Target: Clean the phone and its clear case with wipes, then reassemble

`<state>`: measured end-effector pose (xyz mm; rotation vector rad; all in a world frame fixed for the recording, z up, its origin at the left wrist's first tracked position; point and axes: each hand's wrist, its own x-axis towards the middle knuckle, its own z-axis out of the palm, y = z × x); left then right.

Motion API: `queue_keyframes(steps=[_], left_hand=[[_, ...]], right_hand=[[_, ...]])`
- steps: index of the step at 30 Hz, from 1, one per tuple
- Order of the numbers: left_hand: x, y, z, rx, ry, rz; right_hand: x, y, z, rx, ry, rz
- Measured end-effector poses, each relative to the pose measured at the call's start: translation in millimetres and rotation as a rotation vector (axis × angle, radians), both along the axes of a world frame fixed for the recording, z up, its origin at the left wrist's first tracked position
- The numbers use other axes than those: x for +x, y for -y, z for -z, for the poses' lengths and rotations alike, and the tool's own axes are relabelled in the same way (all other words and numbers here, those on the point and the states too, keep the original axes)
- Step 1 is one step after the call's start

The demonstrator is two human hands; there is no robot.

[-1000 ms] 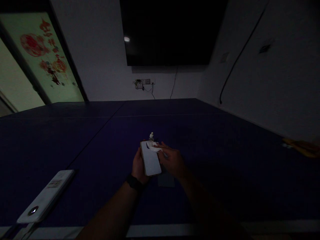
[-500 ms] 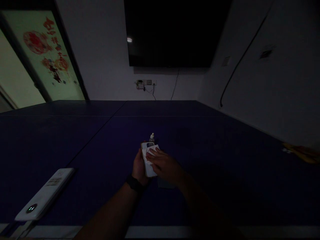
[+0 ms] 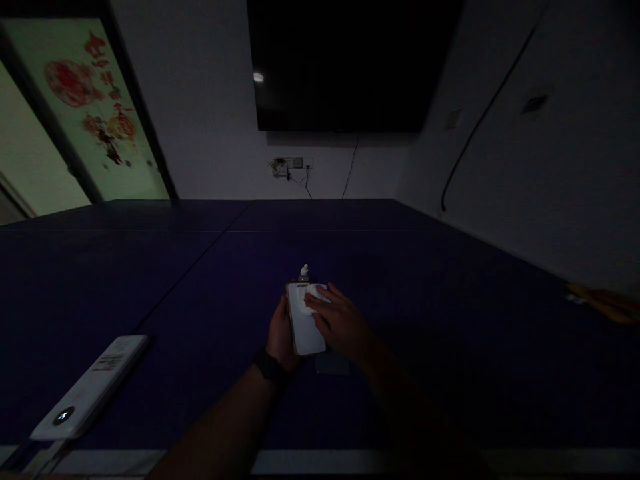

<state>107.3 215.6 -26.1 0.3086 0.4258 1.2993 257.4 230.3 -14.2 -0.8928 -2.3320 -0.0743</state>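
My left hand (image 3: 281, 337) grips a white-backed phone (image 3: 306, 333) along its left edge, a dark band on the wrist. The phone is tilted up, back side toward me, above the table. My right hand (image 3: 342, 321) presses a folded white tissue (image 3: 311, 301) on the upper part of the phone's back, its fingers lying over the tissue. Just behind the phone stands a small bottle (image 3: 304, 272) with a white nozzle cap, its lower part hidden. Below the phone, a dark flat rectangular object (image 3: 332, 365) lies on the table, too dim to name.
The dark blue table (image 3: 200, 360) fills the lower view. At the left front lies a white power bank (image 3: 93, 387) with a lit display and a cable. A yellowish item (image 3: 605, 303) is at the right edge. Behind are a wall-mounted television (image 3: 345, 67) and wall sockets (image 3: 295, 164).
My right hand has slid the tissue slightly up and right across the phone's back. The phone has shifted a little right, and more of its lower back shows.
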Motion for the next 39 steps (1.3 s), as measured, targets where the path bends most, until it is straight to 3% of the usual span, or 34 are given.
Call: queue_keyframes(steps=[4,9,13,21,26,31,36,39], left_hand=[[-0.6,0.6,0.8,-0.032,-0.006,0.016],[-2.2,2.1,-4.2,-0.031,-0.019,0.011],[-4.3,2.3,-5.8,0.018,0.005,0.017],[-9.3,-1.1,-4.4,-0.017,0.049,-0.037],[-7.3,0.1,-6.7,-0.021,0.028,-0.015],[-5.6,-0.4,-6.2,-0.041,0.031,-0.069],[-4.8,-1.2,-7.0,-0.042,0.031,-0.031],[-6.1,0.4,-9.1,-0.035,0.018,-0.013]], right_hand=[[-1.0,0.5,0.4,-0.028,0.028,-0.121],[1.0,0.2,-0.8,-0.011,-0.091,0.017],[6.9,1.4,-3.0,0.01,-0.157,0.041],[9.4,11.0,-8.3,-0.004,0.044,-0.178],[9.1,12.4,-8.9,0.006,0.025,-0.029],[11.7,13.9,-9.8,-0.003,0.061,-0.135],[10.2,15.0,-11.6,0.011,0.012,0.024],[11.3,14.4,-12.4,0.008,0.031,-0.062]])
